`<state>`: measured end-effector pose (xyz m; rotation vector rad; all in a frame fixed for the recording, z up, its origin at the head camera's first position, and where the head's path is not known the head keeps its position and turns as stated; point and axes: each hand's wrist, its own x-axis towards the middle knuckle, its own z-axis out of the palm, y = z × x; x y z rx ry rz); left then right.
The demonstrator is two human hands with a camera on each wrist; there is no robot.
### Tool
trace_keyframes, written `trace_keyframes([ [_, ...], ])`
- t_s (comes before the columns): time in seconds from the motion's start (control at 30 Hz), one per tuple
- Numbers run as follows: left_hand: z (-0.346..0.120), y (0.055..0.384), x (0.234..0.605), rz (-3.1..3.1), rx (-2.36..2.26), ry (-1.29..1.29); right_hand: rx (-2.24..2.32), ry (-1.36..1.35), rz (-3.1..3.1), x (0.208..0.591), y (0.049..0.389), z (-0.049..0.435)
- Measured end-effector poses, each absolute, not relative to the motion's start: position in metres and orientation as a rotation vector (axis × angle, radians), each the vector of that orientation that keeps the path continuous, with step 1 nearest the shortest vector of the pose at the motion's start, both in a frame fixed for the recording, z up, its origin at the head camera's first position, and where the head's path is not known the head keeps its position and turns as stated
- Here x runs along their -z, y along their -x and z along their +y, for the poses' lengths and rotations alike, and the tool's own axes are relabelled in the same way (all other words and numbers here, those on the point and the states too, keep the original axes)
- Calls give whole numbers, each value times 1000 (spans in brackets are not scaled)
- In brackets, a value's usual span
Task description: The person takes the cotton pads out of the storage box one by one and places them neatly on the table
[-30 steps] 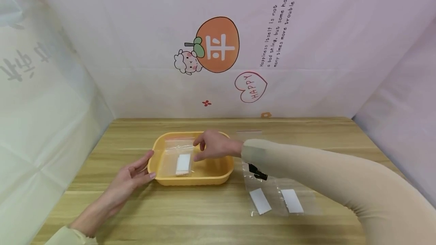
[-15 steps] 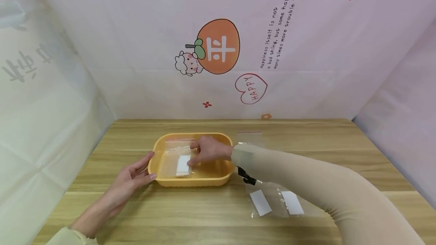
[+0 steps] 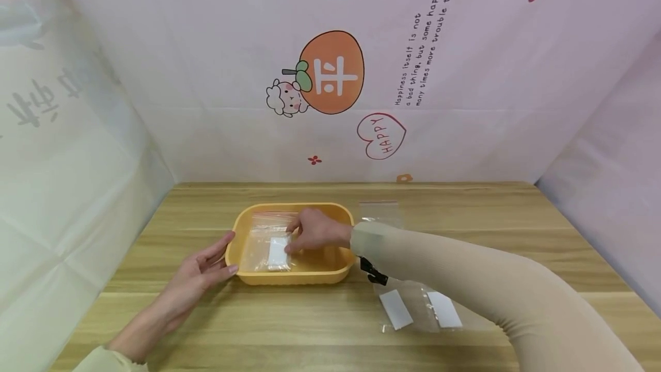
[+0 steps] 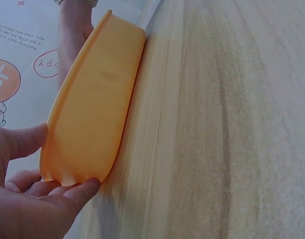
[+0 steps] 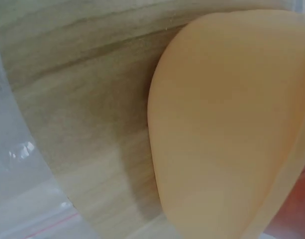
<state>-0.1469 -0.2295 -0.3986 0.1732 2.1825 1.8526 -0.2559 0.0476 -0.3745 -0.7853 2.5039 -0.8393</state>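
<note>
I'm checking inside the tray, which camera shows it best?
The head view: it shows the tray from above, inside visible though the right hand covers part. The left wrist view shows mainly its outside; the right wrist view, one outer end, cut off.

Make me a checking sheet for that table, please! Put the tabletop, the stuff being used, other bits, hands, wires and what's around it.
Surface: wooden table, light brown with streaky grain.
Job's things: yellow tray on the table; inside, at its left end, at least one clear bag with a white piece; more clear bags to the tray's right, two white pieces showing.
Clutter: black object by the right cuff, unclear what.
Grippers: left hand holds the tray's left end; right hand reaches inside, fingertips at the bag's right side, grip unclear.
Cables: nothing seen.
Surroundings: pale wall sheets with cartoons and a red HAPPY heart.
</note>
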Motion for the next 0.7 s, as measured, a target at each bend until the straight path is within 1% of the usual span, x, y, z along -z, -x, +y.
trace_keyframes([
  [0.27,-229,146,399,2190,-1859,-169,1051,715,2477,371,250,45],
  [0.53,-229,147,399,2163,-1880,-172,1451,566,2180,364,240,40],
  [0.7,-229,147,399,2165,-1864,-178,1492,550,2047,367,242,34],
])
